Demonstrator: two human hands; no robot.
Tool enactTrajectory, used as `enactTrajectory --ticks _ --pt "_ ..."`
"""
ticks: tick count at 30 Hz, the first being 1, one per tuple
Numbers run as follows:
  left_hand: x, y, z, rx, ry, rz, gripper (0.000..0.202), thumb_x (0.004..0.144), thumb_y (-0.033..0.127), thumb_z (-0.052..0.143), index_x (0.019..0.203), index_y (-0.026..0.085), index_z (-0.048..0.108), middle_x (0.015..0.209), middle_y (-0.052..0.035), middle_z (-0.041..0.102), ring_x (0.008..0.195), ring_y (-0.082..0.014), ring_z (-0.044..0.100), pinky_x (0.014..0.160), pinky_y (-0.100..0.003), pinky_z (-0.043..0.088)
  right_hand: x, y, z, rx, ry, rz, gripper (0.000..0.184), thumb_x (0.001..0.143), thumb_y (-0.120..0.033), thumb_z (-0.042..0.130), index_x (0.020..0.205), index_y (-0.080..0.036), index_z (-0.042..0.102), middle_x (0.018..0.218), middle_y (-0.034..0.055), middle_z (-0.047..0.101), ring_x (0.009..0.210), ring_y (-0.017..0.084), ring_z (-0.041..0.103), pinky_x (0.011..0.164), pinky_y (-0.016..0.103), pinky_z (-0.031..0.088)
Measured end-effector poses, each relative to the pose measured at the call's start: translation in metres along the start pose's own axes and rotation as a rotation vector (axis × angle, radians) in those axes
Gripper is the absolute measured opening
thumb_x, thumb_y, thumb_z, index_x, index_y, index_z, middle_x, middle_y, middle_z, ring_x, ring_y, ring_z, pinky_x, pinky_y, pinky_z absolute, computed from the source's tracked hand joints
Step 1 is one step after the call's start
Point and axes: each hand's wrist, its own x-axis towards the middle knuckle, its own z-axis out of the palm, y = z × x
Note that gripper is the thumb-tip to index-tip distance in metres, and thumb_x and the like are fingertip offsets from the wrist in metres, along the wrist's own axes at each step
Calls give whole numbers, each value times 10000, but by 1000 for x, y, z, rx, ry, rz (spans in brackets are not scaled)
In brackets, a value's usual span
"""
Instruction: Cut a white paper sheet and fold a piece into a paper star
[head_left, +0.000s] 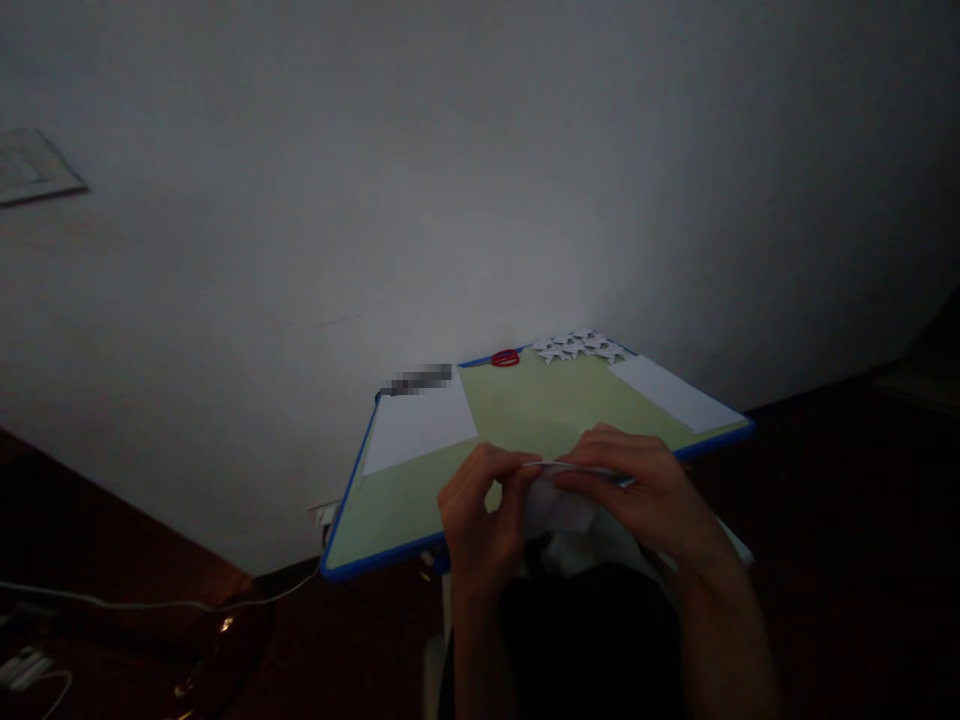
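A small piece of white paper [559,505] is held up in front of my body, just off the near edge of the table. My left hand [484,500] pinches its upper left edge between thumb and fingers. On the other side, my right hand [630,480] grips the same top edge, thumb below and fingers above. The top edge looks like a thin line, perhaps a fold; the dim light hides the detail. The lower part of the paper hangs over my dark clothing.
A pale green table [525,405] with a blue rim stands against the wall. White sheets lie at its left [420,425] and right [675,390]. Red-handled scissors [505,358] and several folded paper pieces [577,346] lie along the back. A white cable [150,605] runs at lower left.
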Motion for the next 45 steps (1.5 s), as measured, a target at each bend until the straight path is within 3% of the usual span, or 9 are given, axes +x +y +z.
enactTrajectory --ticks 6,12,14,16,21,27,33,40,45 --pt "0 2 -1 14 -16 3 113 914 91 767 867 191 746 768 33 739 671 -91 650 642 -188 487 -3 0 -5 20 -31 147 116 883 -267 847 825 -214 762 759 -40 712 714 131 634 690 246 459" --pt "0 4 -2 4 -59 -23 76 931 163 773 872 208 784 753 19 760 666 -115 669 651 -214 509 -5 3 -9 49 -163 241 219 854 -276 850 698 -189 723 647 -51 635 602 108 551 592 237 401" --pt "0 2 -4 -17 -72 -103 23 917 219 800 940 218 803 796 9 783 690 -130 690 676 -227 531 -5 4 -9 57 -137 251 284 857 -302 842 646 -183 694 617 -50 605 578 106 531 567 239 386" --pt "-2 -1 -6 -29 -128 -218 144 877 271 844 1006 218 813 843 -2 804 715 -147 709 700 -241 548 -5 5 -9 49 -86 280 324 850 -335 841 618 -179 677 602 -46 584 567 109 528 546 240 378" --pt "-7 -11 -11 -39 -284 -390 181 876 312 832 752 185 793 679 5 736 631 -139 641 627 -237 492 -5 7 -10 65 42 357 314 842 -409 820 652 -180 719 617 -23 617 575 133 559 527 239 409" --pt "-7 -13 0 -266 -66 -554 206 782 331 905 912 192 827 826 -29 810 739 -174 721 676 -248 550 -3 6 0 139 187 450 366 778 -469 863 618 -174 717 597 -12 591 555 138 518 495 244 413" --pt "-10 -15 13 -494 -19 -762 284 744 397 923 852 145 849 832 -80 828 716 -198 739 678 -287 600 3 6 20 257 369 570 373 704 -499 904 654 -165 746 598 -7 592 534 132 480 459 248 403" --pt "-13 -17 10 -496 46 -710 272 813 429 872 867 163 862 881 -79 835 733 -185 735 705 -283 607 7 3 25 339 356 593 362 673 -500 913 705 -163 784 647 22 667 567 159 554 490 271 491" --pt "-12 -14 6 -442 18 -680 288 827 432 862 868 146 855 844 -82 817 727 -198 726 671 -284 594 5 8 21 322 291 588 370 739 -526 869 745 -162 799 680 34 707 588 178 599 519 276 513"
